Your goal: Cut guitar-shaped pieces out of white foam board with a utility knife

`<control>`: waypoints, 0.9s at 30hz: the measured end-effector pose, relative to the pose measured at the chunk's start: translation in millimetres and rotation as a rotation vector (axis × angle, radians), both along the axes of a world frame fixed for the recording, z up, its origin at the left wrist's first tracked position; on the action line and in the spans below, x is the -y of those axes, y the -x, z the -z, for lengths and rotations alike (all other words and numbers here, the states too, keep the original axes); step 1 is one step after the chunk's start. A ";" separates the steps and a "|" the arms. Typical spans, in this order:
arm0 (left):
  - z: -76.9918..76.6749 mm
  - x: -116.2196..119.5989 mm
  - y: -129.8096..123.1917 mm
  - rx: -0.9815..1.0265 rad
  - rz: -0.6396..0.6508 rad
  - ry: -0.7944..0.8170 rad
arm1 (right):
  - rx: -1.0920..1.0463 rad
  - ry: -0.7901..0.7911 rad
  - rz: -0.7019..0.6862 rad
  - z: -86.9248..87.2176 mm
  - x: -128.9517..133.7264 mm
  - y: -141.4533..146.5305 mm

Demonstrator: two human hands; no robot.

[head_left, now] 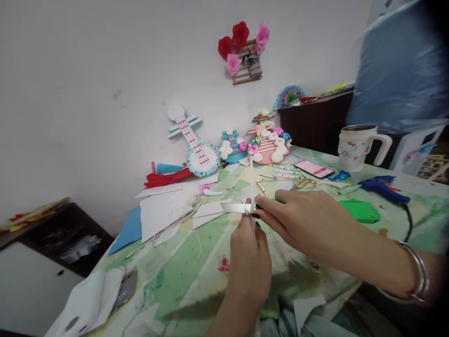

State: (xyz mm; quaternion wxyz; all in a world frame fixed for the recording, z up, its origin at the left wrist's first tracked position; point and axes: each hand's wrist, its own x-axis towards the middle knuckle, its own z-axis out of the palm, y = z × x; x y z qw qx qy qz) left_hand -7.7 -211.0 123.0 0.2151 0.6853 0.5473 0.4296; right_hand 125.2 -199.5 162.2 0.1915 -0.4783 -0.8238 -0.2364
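My left hand (249, 262) is closed around a narrow white strip (251, 175), which points away from me above the table. My right hand (305, 220) is closed in a pinch on a bare metal knife blade (233, 207). The blade lies crosswise over the strip, its tip pointing left, close to my left fingertips. Part of the strip is hidden behind my fingers. Beyond my hands, on the table, are a white paper piece (208, 213) and several thin sticks (280, 175).
A green cloth (189, 285) covers the table. On the right are a phone (314, 169), a white mug (356, 150), a blue glue gun (384, 188) and a green object (359, 211). Decorated instrument models, including a white-and-blue one (201, 159), lean against the wall. White paper (164, 213) lies left.
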 end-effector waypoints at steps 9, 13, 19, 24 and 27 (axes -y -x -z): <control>0.7 -0.3 2.4 0.003 0.019 0.008 | -0.029 0.034 0.001 4.0 -5.6 -10.6; 3.6 0.2 3.2 0.008 0.018 0.010 | -0.039 0.043 0.003 5.0 -7.2 -13.5; 7.5 -0.9 5.0 0.036 0.058 -0.033 | -0.042 0.045 0.004 5.1 -9.4 -17.4; 4.7 -1.2 3.7 0.013 0.040 -0.024 | -0.054 0.081 -0.011 2.5 -10.1 -16.0; 4.5 -0.3 3.1 0.008 0.021 -0.028 | -0.055 0.114 -0.043 2.1 -5.6 -11.3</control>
